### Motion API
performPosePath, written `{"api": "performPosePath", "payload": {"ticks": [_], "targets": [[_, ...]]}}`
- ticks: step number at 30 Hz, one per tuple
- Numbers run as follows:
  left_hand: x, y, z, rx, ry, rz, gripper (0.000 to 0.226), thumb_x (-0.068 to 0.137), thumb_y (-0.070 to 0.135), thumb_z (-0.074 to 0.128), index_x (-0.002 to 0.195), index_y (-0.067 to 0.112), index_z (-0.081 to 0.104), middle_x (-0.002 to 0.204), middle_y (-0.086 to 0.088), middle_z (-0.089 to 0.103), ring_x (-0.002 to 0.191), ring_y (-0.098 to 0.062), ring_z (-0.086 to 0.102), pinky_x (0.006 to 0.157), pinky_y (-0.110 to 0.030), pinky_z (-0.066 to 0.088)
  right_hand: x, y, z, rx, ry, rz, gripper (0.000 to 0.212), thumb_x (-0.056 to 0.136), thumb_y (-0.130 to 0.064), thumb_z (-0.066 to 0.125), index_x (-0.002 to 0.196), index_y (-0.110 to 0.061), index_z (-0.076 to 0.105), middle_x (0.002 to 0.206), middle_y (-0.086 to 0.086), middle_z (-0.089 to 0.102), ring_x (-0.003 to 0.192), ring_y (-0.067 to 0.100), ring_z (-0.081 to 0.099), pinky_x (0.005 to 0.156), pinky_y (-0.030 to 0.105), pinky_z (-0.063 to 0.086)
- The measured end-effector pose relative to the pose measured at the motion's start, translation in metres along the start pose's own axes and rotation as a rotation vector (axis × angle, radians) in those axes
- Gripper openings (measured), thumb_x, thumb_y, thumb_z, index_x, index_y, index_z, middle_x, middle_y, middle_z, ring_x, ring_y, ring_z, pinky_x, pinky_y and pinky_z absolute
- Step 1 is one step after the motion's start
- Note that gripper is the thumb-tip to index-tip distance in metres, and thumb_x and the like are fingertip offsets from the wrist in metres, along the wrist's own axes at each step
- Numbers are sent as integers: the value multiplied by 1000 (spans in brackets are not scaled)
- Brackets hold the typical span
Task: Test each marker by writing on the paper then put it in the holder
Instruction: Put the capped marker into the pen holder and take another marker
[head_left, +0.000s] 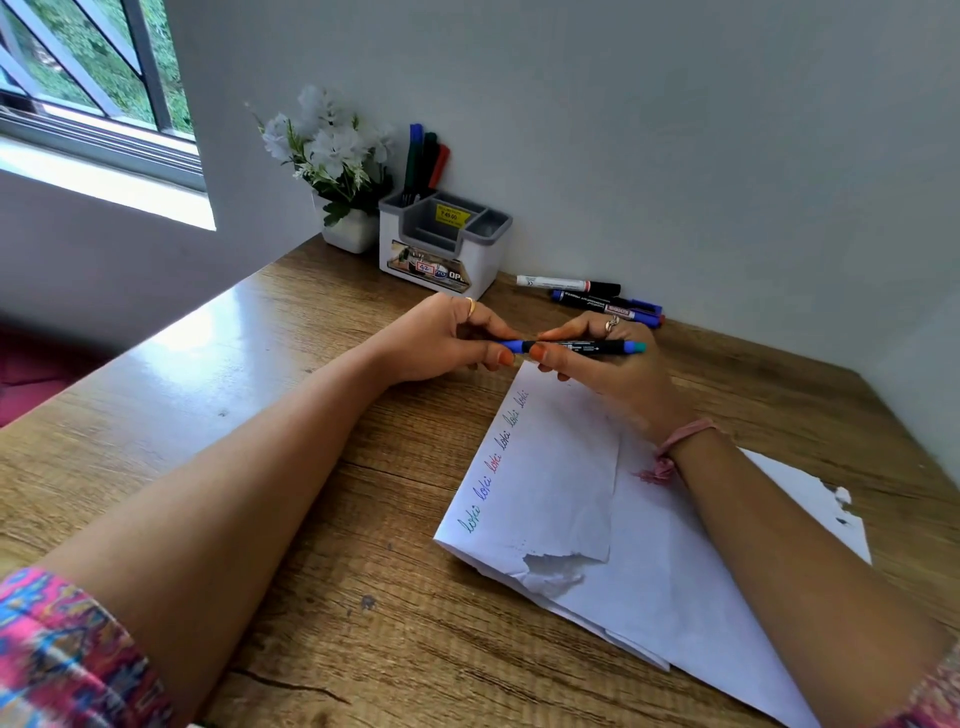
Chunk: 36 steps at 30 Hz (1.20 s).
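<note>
Pinching a black marker (576, 347) level above the far end of the paper (561, 467), the left hand (441, 340) gripped its blue cap end and the right hand (608, 358) its barrel. A hard tug could have jerked the tip across skin or table (260, 415). The holder (441, 249) stood far off by the wall, three markers in its back left slot, a flower pot (353, 228) crowding its left, with more markers (597, 299) lying loose on its right.

Wood-grain brown table (322, 519) set against plain pale grey walls (623, 130); metal-framed barred window (93, 93) at upper left admits daylight, glinting on the tabletop.
</note>
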<state>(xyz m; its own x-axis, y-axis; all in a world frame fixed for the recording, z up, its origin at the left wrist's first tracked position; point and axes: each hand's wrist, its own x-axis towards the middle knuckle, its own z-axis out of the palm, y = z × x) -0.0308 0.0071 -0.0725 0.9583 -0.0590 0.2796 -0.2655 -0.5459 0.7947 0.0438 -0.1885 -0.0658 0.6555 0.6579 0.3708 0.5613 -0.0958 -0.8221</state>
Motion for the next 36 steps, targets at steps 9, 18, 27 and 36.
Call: {"api": "performPosePath", "payload": {"ticks": [9,18,27,36], "targets": [[3,-4,2,4,2,3,19,80,13,70,91,28,67,84,2,69,70,-3,64,72,-25,55,-1,1,-2,-47,-1,-31,16,77,-7,73,93,-11,70,77,-2,69,64,6,66,64,15,50],[4,-1,1,-91,-20,-18,20,80,8,70,93,23,68,82,0,70,70,-2,64,68,-17,53,-2,0,-7,-63,-20,-34,19,77,-13,74,93,-22,71,76,-3,72,74,13,68,74,22,54],[5,-6,-11,-572,382,-33,22,76,8,73,97,15,66,91,-2,69,80,-10,66,69,-18,54,5,-4,-21,-207,-93,201,40,81,-16,71,118,-10,58,93,-8,70,85,4,66,77,13,52],[6,0,-20,-792,667,40,24,84,3,65,105,11,58,83,-2,68,80,-17,67,76,-33,58,-20,-17,-11,-528,40,384,25,93,-14,52,117,-14,60,114,1,59,102,16,57,89,26,44]]}}
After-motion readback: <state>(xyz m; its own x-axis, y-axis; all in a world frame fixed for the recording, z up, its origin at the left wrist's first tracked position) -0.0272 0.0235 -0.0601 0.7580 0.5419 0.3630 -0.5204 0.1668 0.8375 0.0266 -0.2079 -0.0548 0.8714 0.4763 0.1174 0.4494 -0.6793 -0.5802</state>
